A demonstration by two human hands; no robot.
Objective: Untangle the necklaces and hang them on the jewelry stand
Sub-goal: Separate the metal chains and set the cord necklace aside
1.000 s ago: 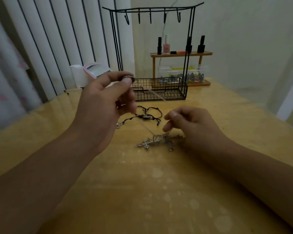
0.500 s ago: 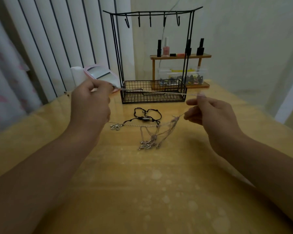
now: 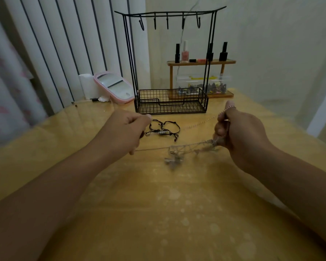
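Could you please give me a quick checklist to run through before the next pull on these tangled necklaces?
1. Left hand pinches a chain end: ok, a thin chain runs from it to the knot.
2. Right hand holds the other side: ok, fingers curled round chains.
3. Knot loosened: not ok, strands are bunched between the hands.
4. Black cord necklace clear of the pull: ok, it lies apart on the table.
5. Stand hooks free: ok, nothing hangs there.
6. Which strand to pull: cannot tell, the knot is blurred.
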